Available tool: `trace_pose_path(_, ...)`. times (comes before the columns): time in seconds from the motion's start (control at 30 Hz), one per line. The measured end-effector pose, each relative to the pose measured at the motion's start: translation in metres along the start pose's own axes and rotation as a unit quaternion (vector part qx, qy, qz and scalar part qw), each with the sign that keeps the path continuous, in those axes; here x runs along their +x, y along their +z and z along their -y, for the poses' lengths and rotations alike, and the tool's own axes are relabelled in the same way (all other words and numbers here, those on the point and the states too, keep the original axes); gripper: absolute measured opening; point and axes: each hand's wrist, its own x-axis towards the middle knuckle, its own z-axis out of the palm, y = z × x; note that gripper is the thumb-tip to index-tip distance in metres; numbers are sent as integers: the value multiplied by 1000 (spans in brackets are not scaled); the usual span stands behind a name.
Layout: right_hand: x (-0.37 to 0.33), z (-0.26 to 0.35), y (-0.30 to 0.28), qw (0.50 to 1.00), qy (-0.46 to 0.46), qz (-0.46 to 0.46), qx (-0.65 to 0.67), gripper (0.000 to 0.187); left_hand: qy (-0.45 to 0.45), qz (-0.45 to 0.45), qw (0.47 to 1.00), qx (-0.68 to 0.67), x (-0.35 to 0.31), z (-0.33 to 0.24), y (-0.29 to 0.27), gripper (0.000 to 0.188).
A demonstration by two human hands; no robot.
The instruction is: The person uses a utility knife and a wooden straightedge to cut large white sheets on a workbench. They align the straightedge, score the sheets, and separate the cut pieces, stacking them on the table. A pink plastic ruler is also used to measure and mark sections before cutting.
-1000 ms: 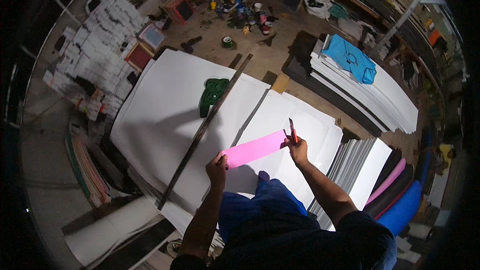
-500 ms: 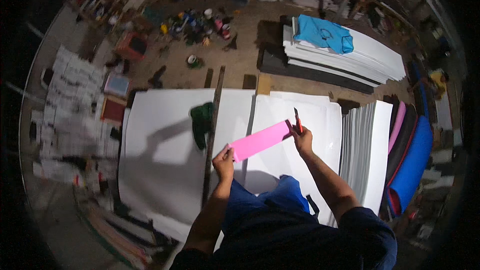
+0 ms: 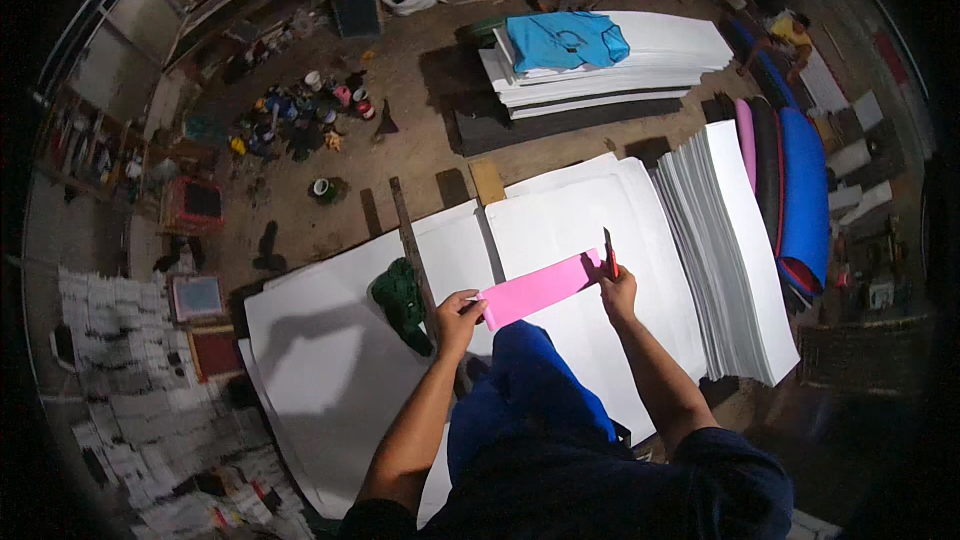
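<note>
A pink rectangular strip (image 3: 540, 290) is stretched between my hands above large white sheets (image 3: 590, 210). My left hand (image 3: 459, 319) pinches its left end, thumb and fingers closed on the edge. At the other end my right hand (image 3: 619, 292) grips a red utility knife (image 3: 611, 258), its dark blade pointing up and away from me. The right fingers also touch the strip's right end, where a dark shadow falls. Just left of my left hand, a dark green cloth (image 3: 400, 302) lies beside a long dark bar (image 3: 412, 258) on the sheets.
A leaning stack of white sheets (image 3: 715, 250) stands right, beside blue, black and pink rolls (image 3: 803, 190). Farther back, a blue shirt (image 3: 565, 40) lies on another stack. Cans and bottles (image 3: 300, 115) clutter the floor at far left. Another person (image 3: 788, 40) is at the far right.
The view has turned, so the sheets and stacks sit at a different angle. Both hands still hold the pink strip, and the knife stays in my right hand.
</note>
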Motion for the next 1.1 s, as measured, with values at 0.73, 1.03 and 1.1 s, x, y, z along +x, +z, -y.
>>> trace_pose_path(0.73,151,8,125,975,181,-122,-24,37,-67,219,952,204,299,-33,21,24)
trace_pose_path(1.03,251,-86,238,966,191,-132,-111,46,-34,317,882,346,471,103,36,28)
trace_pose_path(1.1,277,-128,282,962,225,-120,-101,47,-40,347,873,340,518,167,28,30)
